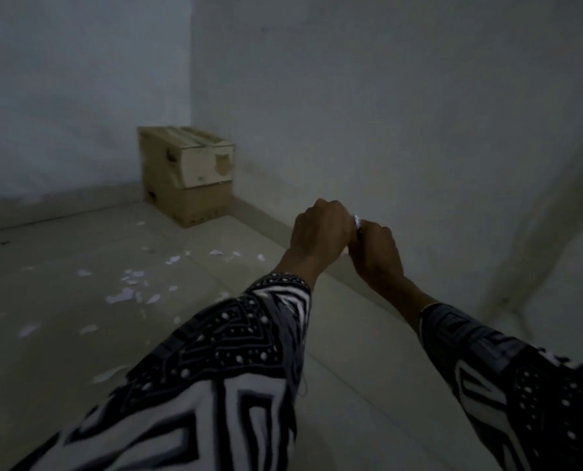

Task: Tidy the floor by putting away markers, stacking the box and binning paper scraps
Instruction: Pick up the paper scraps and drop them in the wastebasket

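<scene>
Both arms wear long sleeves in a bold black, white and grey geometric print with lines, angular bands and rows of white dots. The left sleeve [215,368] has a dotted cuff; the right sleeve [507,379] ends in a pale edge.

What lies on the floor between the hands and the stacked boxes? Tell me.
Head view: bare floor tiles and a few paper scraps; most scraps lie farther left. The hands hold something white.
</scene>
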`<state>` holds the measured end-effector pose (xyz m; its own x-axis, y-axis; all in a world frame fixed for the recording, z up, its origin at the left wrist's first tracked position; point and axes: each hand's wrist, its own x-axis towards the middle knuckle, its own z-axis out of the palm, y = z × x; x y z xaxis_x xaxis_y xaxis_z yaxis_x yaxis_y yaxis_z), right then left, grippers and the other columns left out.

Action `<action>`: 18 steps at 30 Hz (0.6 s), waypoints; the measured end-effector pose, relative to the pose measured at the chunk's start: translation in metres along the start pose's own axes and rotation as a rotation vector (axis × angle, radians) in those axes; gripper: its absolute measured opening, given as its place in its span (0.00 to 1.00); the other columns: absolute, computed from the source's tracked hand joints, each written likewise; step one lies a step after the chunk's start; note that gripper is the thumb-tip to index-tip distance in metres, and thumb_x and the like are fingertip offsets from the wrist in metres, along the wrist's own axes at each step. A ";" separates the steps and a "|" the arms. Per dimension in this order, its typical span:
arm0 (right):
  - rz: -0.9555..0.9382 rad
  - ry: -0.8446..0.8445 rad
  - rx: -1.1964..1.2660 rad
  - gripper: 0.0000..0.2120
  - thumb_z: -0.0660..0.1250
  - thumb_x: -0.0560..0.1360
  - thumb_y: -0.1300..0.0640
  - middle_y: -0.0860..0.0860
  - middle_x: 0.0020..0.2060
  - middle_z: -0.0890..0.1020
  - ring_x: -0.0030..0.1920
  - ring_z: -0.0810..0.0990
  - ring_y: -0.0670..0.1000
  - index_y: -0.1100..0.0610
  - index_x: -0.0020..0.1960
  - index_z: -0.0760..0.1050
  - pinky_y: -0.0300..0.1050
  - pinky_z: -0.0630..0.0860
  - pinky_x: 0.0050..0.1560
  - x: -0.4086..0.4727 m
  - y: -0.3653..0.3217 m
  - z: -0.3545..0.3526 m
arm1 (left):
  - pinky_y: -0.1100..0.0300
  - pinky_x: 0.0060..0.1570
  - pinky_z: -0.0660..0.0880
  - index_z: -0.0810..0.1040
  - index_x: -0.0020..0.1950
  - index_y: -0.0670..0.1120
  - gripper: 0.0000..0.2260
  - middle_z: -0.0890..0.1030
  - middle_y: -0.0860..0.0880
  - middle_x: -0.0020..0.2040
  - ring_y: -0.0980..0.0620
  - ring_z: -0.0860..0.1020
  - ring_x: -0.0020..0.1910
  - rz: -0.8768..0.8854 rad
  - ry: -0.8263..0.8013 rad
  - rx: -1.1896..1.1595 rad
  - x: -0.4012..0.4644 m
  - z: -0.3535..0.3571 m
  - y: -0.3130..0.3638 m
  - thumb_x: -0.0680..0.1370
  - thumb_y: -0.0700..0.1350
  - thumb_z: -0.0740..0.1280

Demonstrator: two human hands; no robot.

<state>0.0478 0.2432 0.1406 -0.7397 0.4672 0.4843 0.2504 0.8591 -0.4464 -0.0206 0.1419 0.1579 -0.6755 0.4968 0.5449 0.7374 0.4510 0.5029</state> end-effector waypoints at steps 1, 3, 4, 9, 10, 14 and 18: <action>0.019 0.013 -0.021 0.25 0.48 0.86 0.48 0.59 0.37 0.82 0.41 0.80 0.62 0.56 0.35 0.70 0.54 0.78 0.43 -0.001 0.006 -0.013 | 0.56 0.39 0.67 0.81 0.46 0.43 0.13 0.80 0.41 0.48 0.39 0.80 0.45 0.003 0.002 -0.020 0.003 0.005 0.012 0.81 0.49 0.61; 0.092 0.053 -0.086 0.24 0.49 0.86 0.49 0.59 0.37 0.83 0.41 0.81 0.62 0.59 0.37 0.72 0.56 0.79 0.43 -0.001 0.028 -0.049 | 0.56 0.39 0.67 0.81 0.46 0.43 0.12 0.80 0.40 0.48 0.39 0.79 0.45 0.017 0.011 -0.101 0.010 0.020 0.050 0.81 0.47 0.61; 0.114 0.058 -0.112 0.21 0.52 0.85 0.52 0.60 0.39 0.83 0.42 0.81 0.62 0.59 0.38 0.72 0.56 0.79 0.44 -0.001 0.037 -0.061 | 0.56 0.39 0.67 0.81 0.46 0.42 0.13 0.80 0.40 0.48 0.39 0.79 0.45 0.010 0.022 -0.136 0.011 0.025 0.066 0.81 0.47 0.61; 0.235 0.093 -0.339 0.05 0.61 0.80 0.61 0.60 0.52 0.79 0.49 0.77 0.60 0.62 0.53 0.74 0.51 0.75 0.46 -0.017 0.086 -0.132 | 0.53 0.38 0.74 0.80 0.42 0.41 0.15 0.81 0.41 0.42 0.40 0.80 0.40 0.089 0.027 -0.313 0.010 0.050 0.173 0.82 0.44 0.58; 0.274 0.115 -0.375 0.06 0.61 0.80 0.60 0.60 0.53 0.77 0.50 0.76 0.59 0.62 0.55 0.73 0.50 0.73 0.46 -0.022 0.096 -0.145 | 0.52 0.38 0.75 0.79 0.41 0.41 0.15 0.81 0.41 0.41 0.40 0.80 0.39 0.133 0.021 -0.338 0.008 0.052 0.190 0.82 0.44 0.58; 0.367 0.234 -0.442 0.07 0.58 0.82 0.59 0.59 0.48 0.79 0.45 0.77 0.58 0.59 0.46 0.71 0.54 0.77 0.46 -0.038 0.127 -0.201 | 0.53 0.35 0.74 0.76 0.39 0.42 0.14 0.81 0.42 0.38 0.40 0.81 0.36 0.363 -0.009 -0.362 0.000 0.061 0.234 0.82 0.45 0.58; 0.382 0.299 -0.409 0.22 0.51 0.85 0.47 0.58 0.40 0.81 0.41 0.81 0.60 0.59 0.42 0.75 0.55 0.80 0.43 -0.045 0.133 -0.237 | 0.55 0.36 0.68 0.72 0.39 0.45 0.15 0.80 0.41 0.42 0.40 0.79 0.39 0.395 0.000 -0.404 0.004 0.074 0.238 0.83 0.49 0.57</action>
<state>0.2625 0.3862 0.2376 -0.3591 0.7438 0.5637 0.7244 0.6030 -0.3342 0.1525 0.3060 0.2307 -0.3483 0.5703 0.7440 0.8742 -0.0887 0.4773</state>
